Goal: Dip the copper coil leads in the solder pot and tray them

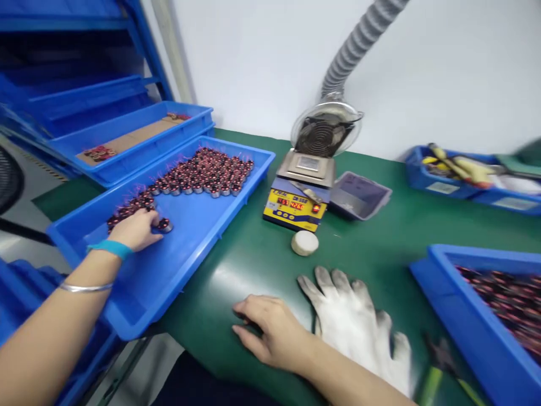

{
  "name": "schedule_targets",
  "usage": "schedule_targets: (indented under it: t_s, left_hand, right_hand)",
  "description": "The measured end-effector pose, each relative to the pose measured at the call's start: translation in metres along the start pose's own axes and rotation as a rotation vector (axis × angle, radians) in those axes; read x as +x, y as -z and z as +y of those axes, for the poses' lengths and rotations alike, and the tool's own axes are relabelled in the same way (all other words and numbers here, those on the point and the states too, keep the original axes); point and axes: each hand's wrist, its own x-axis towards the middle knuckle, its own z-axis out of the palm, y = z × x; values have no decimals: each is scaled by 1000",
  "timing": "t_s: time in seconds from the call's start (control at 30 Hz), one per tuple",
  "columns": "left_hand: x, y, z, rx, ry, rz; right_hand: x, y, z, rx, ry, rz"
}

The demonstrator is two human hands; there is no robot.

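Left hand (137,228) reached into the blue tray (186,248), fingers curled over small coils (164,225); grip hidden beneath. Right hand (270,332) lay flat on the green mat (372,237), fingers loosely together. White glove (355,321) beside it; solder pot (298,206) behind; right bin (465,316) cut off.

From my remote view: blue tray (177,265) holding dark red coils (198,172) with silvery bases; dark green table mat (380,237); white work glove (359,327), greyed at the fingertips; yellow-fronted solder pot (296,210) with a blue top edge and red glowing digits; cream round puck (305,243); grey ribbed hose (359,42); my left hand (137,228) wears a turquoise wristband (110,248) and a silver bangle (84,288); second blue bin (473,327) of dark red coils at right.
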Motion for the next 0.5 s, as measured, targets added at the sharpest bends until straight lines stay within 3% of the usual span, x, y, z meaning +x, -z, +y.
schedule_targets:
  t_s: [0.3, 0.5]
  left_hand:
    - [10, 0, 15, -53, -14, 41]
    - [19, -20, 21, -105, 161, 79]
  right_hand:
    - [-3, 2, 1, 0, -62, 57]
    - [3, 35, 3, 11, -68, 339]
